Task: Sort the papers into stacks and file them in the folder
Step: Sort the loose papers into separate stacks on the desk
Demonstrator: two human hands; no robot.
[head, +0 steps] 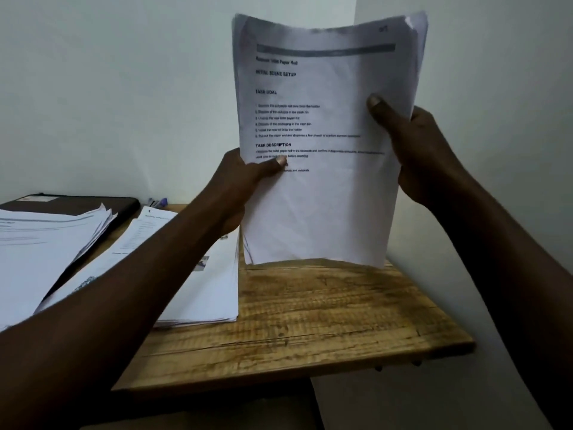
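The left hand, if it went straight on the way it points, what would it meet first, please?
Likely the wall behind the table: the left hand grips the held papers, and nothing else shows beyond them, though depth is unclear.

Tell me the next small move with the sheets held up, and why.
Probably tap the bottom edge of the held sheets on the wooden table to square them. The left hand and right hand grip the bundle upright with its bottom near the wood, and its edges look unevenly fanned.

wooden table point(325, 305) | on it: paper stack point(210, 290), dark folder point(93, 203), pen point(158, 202)
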